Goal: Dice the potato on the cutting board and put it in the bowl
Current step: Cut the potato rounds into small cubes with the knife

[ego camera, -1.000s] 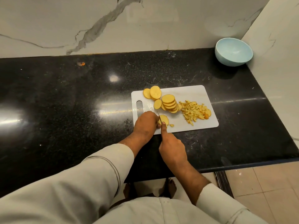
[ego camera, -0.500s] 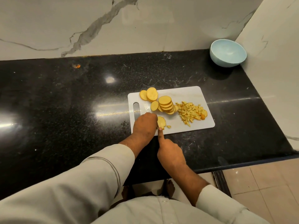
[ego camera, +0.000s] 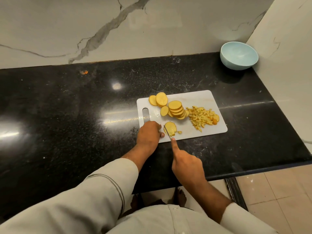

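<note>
A white plastic rectangular cutting board [ego camera: 199,98] with a slot handle lies on the polished black stone surface [ego camera: 67,115], its near long edge close to the surface's front edge. On the board's near left part a single yellow potato slice [ego camera: 170,127] lies flat, with a small cut piece just beside it. The right hand [ego camera: 186,163] holds a small knife [ego camera: 167,130], its grip curled round the handle with the index finger stretched along the spine; the blade rests across the slice's left side. The left hand [ego camera: 149,132] sits at the board's near left corner, fingers curled under, just beside the slice; whether its grip pinches the slice cannot be told.

Farther back on the board stands a leaning stack of round potato slices [ego camera: 176,109], with three loose slices beside it toward the back edge. A heap of diced potato [ego camera: 201,117] fills the board's right part, near its right edge.

The pale blue round bowl [ego camera: 238,55] sits in the surface's far right corner against the marble walls, well apart from the board. Bare black surface stretches wide to the board's left and between board and bowl.
</note>
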Demonstrator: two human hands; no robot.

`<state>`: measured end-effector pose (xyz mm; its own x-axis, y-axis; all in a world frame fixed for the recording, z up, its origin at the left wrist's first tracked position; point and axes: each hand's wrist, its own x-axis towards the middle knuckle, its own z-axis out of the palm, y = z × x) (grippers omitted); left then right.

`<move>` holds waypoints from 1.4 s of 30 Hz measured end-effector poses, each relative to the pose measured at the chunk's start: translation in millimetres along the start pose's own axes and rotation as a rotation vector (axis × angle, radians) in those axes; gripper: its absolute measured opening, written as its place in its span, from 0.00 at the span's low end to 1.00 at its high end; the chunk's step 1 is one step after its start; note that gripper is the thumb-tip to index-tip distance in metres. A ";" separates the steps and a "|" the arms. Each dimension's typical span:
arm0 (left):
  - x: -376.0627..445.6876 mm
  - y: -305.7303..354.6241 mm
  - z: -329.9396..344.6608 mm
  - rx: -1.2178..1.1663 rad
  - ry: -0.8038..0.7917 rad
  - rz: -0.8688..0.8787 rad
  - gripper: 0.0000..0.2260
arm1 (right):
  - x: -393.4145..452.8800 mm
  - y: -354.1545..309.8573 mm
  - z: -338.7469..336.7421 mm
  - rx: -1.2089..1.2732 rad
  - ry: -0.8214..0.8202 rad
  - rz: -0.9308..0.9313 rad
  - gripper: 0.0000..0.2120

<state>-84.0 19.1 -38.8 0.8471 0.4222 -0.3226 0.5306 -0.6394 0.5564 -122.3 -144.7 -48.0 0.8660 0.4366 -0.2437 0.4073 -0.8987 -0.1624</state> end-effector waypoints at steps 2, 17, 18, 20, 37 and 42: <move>-1.4 3.1 -2.0 0.069 -0.018 0.012 0.03 | 14.3 -11.8 0.6 -0.028 0.006 -0.016 0.33; 3.0 22.5 -1.6 0.356 -0.070 0.068 0.07 | 36.8 20.0 1.1 -0.071 0.020 0.037 0.32; 3.9 25.7 -1.5 0.395 -0.071 0.079 0.07 | 37.3 26.1 -0.4 -0.071 0.020 0.039 0.32; 5.7 31.2 -1.9 0.453 -0.077 0.087 0.08 | 39.0 38.0 -3.5 -0.066 0.013 0.036 0.31; 3.5 37.4 10.0 0.472 0.046 0.054 0.05 | 28.2 64.2 1.4 -0.070 -0.039 -0.250 0.30; 10.8 47.9 8.5 0.492 0.018 0.044 0.07 | 45.3 96.1 -10.7 -0.108 -0.004 -0.218 0.30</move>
<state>-49.2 -12.5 -22.2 0.8707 0.3962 -0.2913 0.4485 -0.8828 0.1399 -40.8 -211.8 -64.5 0.7534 0.6205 -0.2176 0.6133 -0.7825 -0.1079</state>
